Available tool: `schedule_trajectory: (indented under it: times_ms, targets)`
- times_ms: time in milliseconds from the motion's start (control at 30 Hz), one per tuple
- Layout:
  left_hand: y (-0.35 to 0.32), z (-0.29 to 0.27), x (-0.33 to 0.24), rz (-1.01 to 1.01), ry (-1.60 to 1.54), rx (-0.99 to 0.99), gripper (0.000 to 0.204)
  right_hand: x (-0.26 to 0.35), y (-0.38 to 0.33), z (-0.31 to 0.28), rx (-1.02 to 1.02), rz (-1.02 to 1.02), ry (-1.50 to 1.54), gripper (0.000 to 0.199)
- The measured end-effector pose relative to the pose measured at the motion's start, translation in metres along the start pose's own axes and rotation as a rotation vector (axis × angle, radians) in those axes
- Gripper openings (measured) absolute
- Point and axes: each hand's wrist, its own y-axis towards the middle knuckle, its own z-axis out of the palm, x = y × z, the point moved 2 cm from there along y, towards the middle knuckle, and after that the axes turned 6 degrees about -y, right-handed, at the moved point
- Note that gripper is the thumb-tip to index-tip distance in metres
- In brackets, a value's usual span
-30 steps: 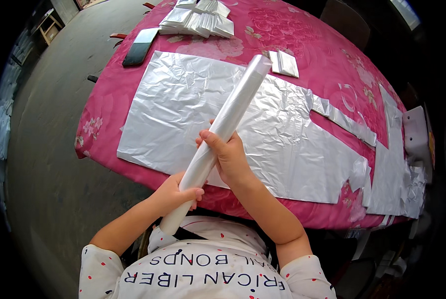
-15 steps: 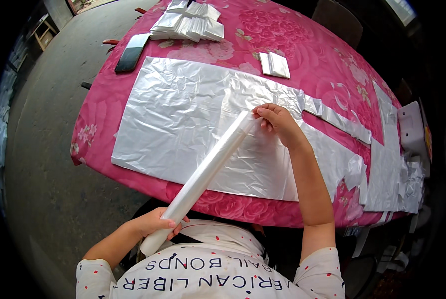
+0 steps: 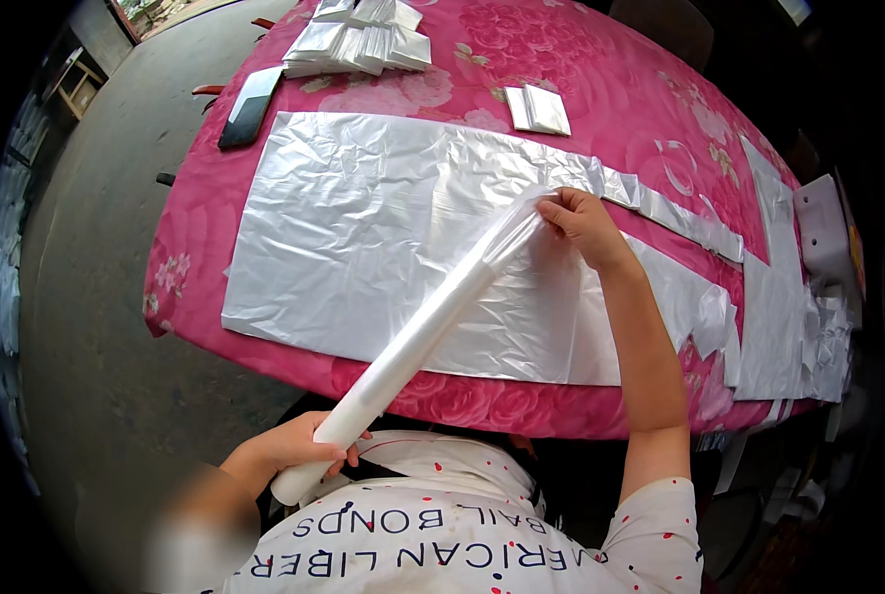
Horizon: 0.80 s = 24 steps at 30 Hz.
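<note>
My left hand (image 3: 314,445) is wrapped round the near end of a long roll of translucent white plastic film (image 3: 418,332), which slants up and to the right over the table edge. At its far end the film runs out loose and gathered, and my right hand (image 3: 581,223) pinches the tip between thumb and fingers. Under it, flat on the table, lies a large crinkled silvery-white plastic bag (image 3: 334,218) with long handle strips (image 3: 675,216) reaching to the right.
A pink floral tablecloth (image 3: 551,49) covers the table. Stacks of folded plastic packets (image 3: 358,45) stand at the far left beside a phone (image 3: 249,109). Two small folded packets (image 3: 539,109) lie beyond the bag. More plastic bags (image 3: 771,332) and a white container (image 3: 823,228) are at right.
My right hand has moved right and slightly away, drawing the film's end out past the roll into a loose, stretched length. My left hand keeps its grip on the near end.
</note>
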Motion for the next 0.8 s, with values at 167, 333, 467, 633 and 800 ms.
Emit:
schedule_trajectory:
  times_ms: [167, 333, 467, 633, 800]
  targets:
    - [-0.027, -0.024, 0.007, -0.159, 0.124, 0.015, 0.048, -0.044, -0.004, -0.114, -0.390, -0.020, -0.045, 0.014]
    - [-0.027, -0.035, -0.013, -0.134, 0.498, 0.123, 0.047, -0.059, -0.013, -0.140, -0.413, -0.028, -0.142, 0.014]
    - [-0.011, 0.002, -0.080, 0.019, 0.920, 0.073, 0.045, -0.035, 0.002, -0.088, -0.260, -0.137, -0.108, 0.011]
    - [0.035, 0.049, -0.147, 0.385, 1.492, -0.113, 0.042, -0.013, 0.016, -0.043, -0.119, -0.141, -0.184, 0.018]
    - [0.081, 0.065, -0.147, 1.292, 1.876, -0.301, 0.038, -0.004, 0.031, -0.023, -0.068, -0.154, -0.270, 0.020]
